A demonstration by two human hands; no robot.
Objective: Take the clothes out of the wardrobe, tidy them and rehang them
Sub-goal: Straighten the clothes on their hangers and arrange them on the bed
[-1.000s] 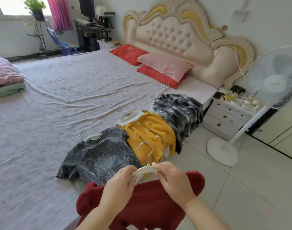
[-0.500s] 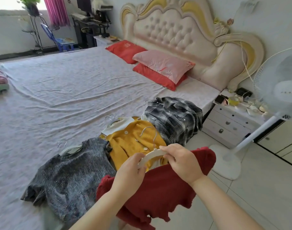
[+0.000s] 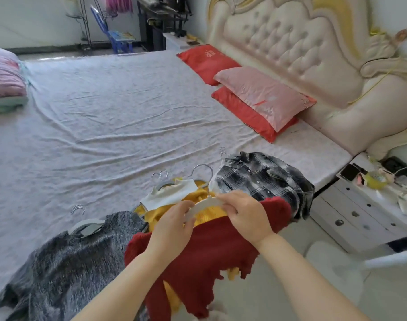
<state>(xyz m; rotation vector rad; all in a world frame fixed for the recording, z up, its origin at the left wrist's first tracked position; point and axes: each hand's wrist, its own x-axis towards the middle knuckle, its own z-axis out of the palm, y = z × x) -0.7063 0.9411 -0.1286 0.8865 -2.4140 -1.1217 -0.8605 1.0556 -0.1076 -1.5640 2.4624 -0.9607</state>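
Lower centre: left hand (image 3: 172, 225) and right hand (image 3: 246, 216) both pinch white hanger (image 3: 204, 202) of red sweater (image 3: 211, 256) | grey sweater (image 3: 66, 262), yellow cardigan (image 3: 159, 210), plaid shirt (image 3: 262, 181) on bed (image 3: 128, 117) | rehanging judged outstanding — wardrobe unseen.

No writing, label or number can be read. The far red pillow (image 3: 206, 62) by the head edge of the bed (image 3: 128, 112) carries a small pale mark, too blurred to make out.

The left hand (image 3: 172, 228) and right hand (image 3: 246, 216) are bare, as are the left forearm (image 3: 128, 281) and right forearm (image 3: 302, 274).
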